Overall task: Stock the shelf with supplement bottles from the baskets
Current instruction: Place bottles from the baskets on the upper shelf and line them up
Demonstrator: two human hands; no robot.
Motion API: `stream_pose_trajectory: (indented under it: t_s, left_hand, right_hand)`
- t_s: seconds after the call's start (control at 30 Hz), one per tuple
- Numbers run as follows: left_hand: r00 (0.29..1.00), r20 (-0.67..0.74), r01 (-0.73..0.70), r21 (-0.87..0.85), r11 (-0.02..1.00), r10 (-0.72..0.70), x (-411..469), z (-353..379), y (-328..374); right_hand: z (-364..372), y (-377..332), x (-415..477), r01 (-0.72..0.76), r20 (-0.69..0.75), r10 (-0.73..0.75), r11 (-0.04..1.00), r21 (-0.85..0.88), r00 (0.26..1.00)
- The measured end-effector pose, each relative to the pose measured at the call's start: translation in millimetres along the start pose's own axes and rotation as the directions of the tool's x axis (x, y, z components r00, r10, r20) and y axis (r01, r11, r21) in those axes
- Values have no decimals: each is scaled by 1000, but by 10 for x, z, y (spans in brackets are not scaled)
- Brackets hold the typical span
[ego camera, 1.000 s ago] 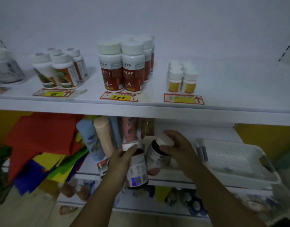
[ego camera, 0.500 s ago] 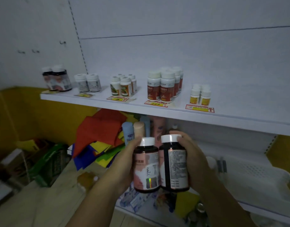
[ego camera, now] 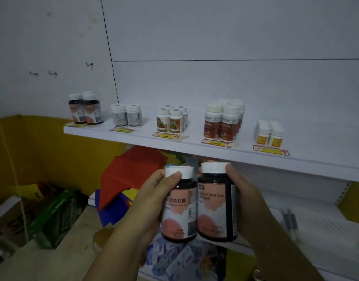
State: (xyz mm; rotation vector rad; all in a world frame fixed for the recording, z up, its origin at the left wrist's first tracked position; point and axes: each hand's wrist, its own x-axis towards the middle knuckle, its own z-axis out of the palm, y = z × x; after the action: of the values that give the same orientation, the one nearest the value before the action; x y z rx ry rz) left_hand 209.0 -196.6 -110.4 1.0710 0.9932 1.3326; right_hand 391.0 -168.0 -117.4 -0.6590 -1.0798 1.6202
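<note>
I hold two dark supplement bottles upright and side by side below the white shelf (ego camera: 134, 136). My left hand (ego camera: 148, 197) grips the left dark bottle (ego camera: 179, 207), thumb on its white cap. My right hand (ego camera: 249, 201) grips the right dark bottle (ego camera: 215, 205), which has a pink label. On the shelf's far left stand matching dark bottles (ego camera: 86, 109). Rightward follow two white bottles (ego camera: 127, 115), several green-labelled bottles (ego camera: 171, 120), red-labelled bottles (ego camera: 223, 120) and small yellow-labelled bottles (ego camera: 269, 133).
A white perforated basket (ego camera: 324, 226) sits on the lower shelf at right. Red, blue and yellow sheets (ego camera: 130, 177) lie under the shelf. A green pack (ego camera: 57, 216) and boxes sit at lower left by a yellow wall. The shelf is bare right of the yellow-labelled bottles.
Both hands lifted the two bottles up from the lower shelf and turned them upright. The view tilted up and drew back, showing more of the shelf's left end.
</note>
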Motion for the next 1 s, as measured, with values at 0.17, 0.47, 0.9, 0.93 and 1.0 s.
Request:
stream_pose_trajectory:
  t_s: [0.17, 0.47, 0.9, 0.93, 1.0]
  left_hand:
    - [1000, 8, -30, -56, 998, 30, 240, -398, 276]
    - [995, 60, -83, -23, 996, 84, 430, -1536, 825]
    - [951, 19, -309, 150, 939, 309, 1217, -2634, 1777]
    - [948, 25, -316, 177, 932, 317, 1336, -2691, 1867]
    - [939, 47, -342, 244, 908, 341, 1593, -2792, 2070]
  right_hand:
    - [511, 93, 353, -20, 32, 19, 999, 32, 999]
    - [1564, 275, 936, 261, 2, -272, 920, -293, 962]
    - [2787, 289, 2155, 485, 81, -511, 738, -469, 856]
    - [2843, 252, 2291, 500, 87, -524, 731, -464, 847]
    - [2934, 142, 2575, 538, 96, -559, 715, -447, 824]
